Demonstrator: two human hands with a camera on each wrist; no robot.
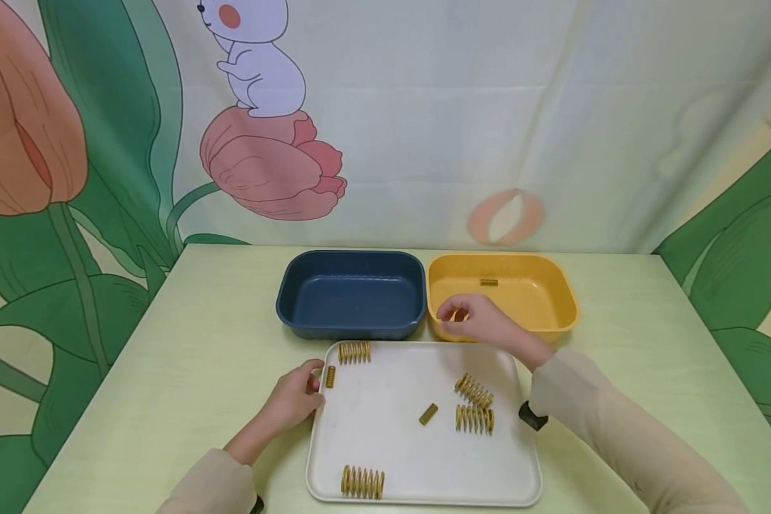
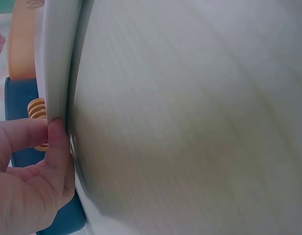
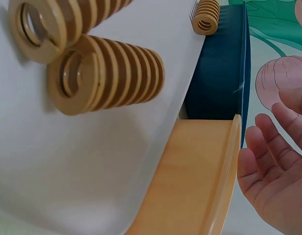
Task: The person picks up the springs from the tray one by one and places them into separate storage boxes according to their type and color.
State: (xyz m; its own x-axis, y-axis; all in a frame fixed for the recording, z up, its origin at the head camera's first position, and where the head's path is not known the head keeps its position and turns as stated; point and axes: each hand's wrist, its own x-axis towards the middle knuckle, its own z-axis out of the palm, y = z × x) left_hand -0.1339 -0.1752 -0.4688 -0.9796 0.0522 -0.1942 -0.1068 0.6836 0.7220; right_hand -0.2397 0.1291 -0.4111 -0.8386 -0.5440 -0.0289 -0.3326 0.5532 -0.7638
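My left hand (image 1: pixel 293 392) pinches the left rim of a white tray (image 1: pixel 411 371), thumb and fingers on either side of the edge in the left wrist view. Over the front of the yellow bin (image 1: pixel 546 330) is my right hand (image 1: pixel 478 319), its fingers loosely bent with nothing showing between them. One small spring (image 1: pixel 488 283) lies inside that bin. On the tray, a small spring (image 1: pixel 330 377) sits by the left rim and another small spring (image 1: pixel 428 414) near the middle. Large gold springs lie there too: a touching pair (image 3: pixel 106 73) at right, one spring (image 1: pixel 355 353) top left, one spring (image 1: pixel 363 482) bottom left.
A dark blue bin (image 1: pixel 353 330) stands beside the yellow one, both just behind the tray on a pale green table (image 1: pixel 218 314). A printed curtain (image 1: pixel 411 143) hangs behind the table.
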